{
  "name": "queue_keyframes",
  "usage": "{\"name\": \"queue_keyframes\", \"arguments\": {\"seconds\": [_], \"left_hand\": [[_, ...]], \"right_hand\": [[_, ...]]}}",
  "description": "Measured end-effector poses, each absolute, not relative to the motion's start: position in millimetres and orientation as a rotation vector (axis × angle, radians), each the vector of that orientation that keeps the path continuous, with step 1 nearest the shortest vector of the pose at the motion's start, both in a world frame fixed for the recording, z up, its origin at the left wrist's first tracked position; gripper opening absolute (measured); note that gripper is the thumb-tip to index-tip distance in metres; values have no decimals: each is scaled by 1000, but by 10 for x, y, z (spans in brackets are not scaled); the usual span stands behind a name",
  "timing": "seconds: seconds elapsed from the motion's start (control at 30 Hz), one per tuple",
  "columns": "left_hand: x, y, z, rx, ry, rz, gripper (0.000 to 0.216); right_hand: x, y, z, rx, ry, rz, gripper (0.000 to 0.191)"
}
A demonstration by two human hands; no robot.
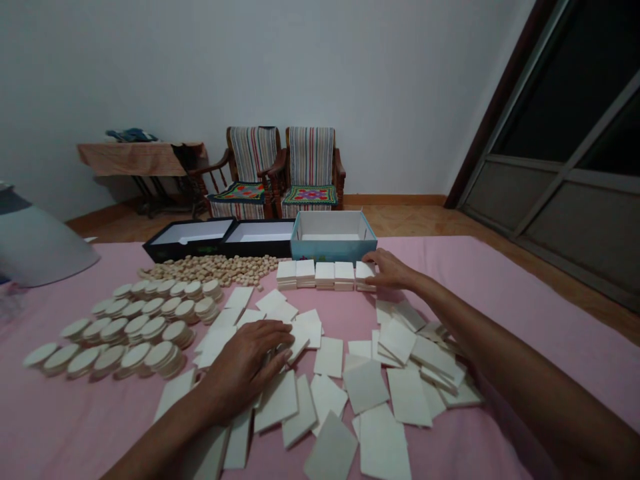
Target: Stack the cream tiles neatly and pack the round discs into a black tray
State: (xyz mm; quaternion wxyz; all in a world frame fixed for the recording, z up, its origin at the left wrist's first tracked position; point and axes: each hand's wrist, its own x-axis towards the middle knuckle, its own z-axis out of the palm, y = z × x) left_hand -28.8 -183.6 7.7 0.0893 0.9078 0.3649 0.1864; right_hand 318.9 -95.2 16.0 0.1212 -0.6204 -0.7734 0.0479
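My left hand [253,363] is low over a spread of loose, pale square wooden tiles [367,387]. Its fingers and thumb are closed around the edge of one tile [299,348]. Farther out, my right hand [390,270] grips the rightmost tile stack [365,272] in a short row, thumb on the near side and fingers on the far side. To the left of that stack, several more neat stacks of square tiles [325,275] stand side by side. Part of the loose pile is hidden under my left hand and forearm.
Stacked wooden discs [135,327] stand in rows at the left, with small wooden cubes [215,270] heaped behind them. A light-blue box [334,251] and two black trays [185,252] line the back of the pink sheet [530,320]. A white cone-shaped object [40,240] stands far left.
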Motion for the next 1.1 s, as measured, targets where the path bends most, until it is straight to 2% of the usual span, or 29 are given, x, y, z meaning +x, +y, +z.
{"name": "queue_keyframes", "arguments": {"seconds": [0.1, 0.3, 0.53, 0.73, 0.9, 1.1], "left_hand": [[-282, -1842, 92, 2703, 1087, 499, 29], [-285, -1838, 90, 2680, 1092, 491, 28], [-287, -1851, 95, 2696, 1104, 445, 30], [-287, -1852, 91, 2694, 1103, 432, 30], [-291, -1833, 67, 2691, 1093, 472, 28], [-299, -1841, 60, 2709, 1098, 482, 29]], "right_hand": [[3218, -990, 161, -1802, -2262, 158, 46], [3297, -1105, 210, -2081, -2096, 279, 39], [3110, -1122, 144, -2153, -2164, 396, 30], [3196, -1195, 222, -2175, -2172, 401, 37], [3339, -1460, 231, -1950, -2430, 548, 36], [3280, -1580, 150, -1984, -2591, 486, 43]]}}
